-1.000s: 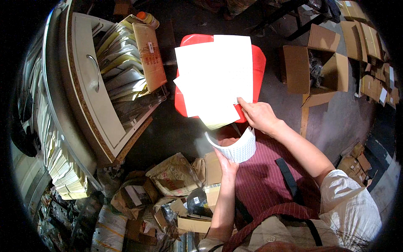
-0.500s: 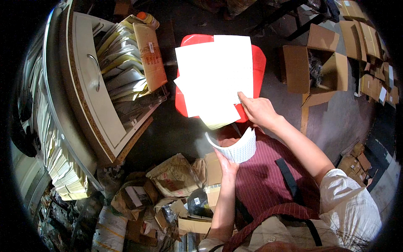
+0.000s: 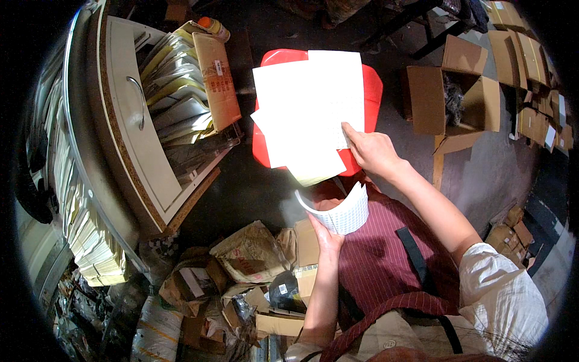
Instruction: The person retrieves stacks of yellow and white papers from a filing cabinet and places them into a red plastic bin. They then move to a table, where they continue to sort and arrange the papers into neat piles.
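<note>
Glossy plastic stool (image 3: 373, 99), paper sheets (image 3: 307, 108)

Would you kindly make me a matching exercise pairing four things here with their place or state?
Things
1. Left hand
2. Right hand
3. Red stool
4. Cardboard box

Place or state
A. Flaps spread open
B. Beneath spread white sheets
C. Gripping curved white paper
D. Fingers at the spread white sheets

Pairs: 1-C, 2-D, 3-B, 4-A
</note>
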The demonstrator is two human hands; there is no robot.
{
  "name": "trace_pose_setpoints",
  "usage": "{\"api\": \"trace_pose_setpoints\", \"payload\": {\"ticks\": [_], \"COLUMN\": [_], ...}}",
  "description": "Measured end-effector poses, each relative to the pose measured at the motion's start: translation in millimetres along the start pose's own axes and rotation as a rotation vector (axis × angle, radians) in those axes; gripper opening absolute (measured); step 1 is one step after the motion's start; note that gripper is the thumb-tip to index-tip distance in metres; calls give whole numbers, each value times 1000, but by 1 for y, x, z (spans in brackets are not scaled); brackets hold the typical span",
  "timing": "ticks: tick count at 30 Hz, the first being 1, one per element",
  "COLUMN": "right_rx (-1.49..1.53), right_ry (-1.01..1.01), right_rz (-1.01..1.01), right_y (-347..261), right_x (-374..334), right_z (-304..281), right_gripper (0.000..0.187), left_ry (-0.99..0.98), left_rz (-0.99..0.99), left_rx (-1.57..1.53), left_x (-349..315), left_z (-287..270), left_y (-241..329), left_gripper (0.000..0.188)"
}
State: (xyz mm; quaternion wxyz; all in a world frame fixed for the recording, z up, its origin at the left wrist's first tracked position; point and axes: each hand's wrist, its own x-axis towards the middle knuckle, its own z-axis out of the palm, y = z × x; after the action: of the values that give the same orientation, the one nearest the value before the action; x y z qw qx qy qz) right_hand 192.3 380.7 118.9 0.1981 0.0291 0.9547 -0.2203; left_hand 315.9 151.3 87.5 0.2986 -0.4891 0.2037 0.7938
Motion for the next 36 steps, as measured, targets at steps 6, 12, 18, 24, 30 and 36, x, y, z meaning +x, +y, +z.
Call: {"api": "trace_pose_setpoints", "payload": {"ticks": [6,12,18,24,30,36], "right_rx": [-10,-17,-58,-73,-80,-82], "right_ry": [-13,29,-27,-31,-64,-103], "right_rz": [8,12,28,40,78,121], "right_y": [4,6,5,9,4,3], "right_x": [3,8,11,18,22,26], "right_z": [3,0,-2,-3,-10,-15], "right_gripper": [50,51,52,52,52,55], "left_ry": [15,21,64,5,22,50], "left_rz": [-10,-33,-76,-54,-47,-11], "left_rx": [-33,-79,-141,-110,-77,-48], "left_x": [-2,0,1,4,4,3], "left_z": [2,-2,-2,-8,-9,-10], "left_y": [-3,-3,-4,-5,-5,-6], "left_gripper": [79,80,77,75,73,67]}}
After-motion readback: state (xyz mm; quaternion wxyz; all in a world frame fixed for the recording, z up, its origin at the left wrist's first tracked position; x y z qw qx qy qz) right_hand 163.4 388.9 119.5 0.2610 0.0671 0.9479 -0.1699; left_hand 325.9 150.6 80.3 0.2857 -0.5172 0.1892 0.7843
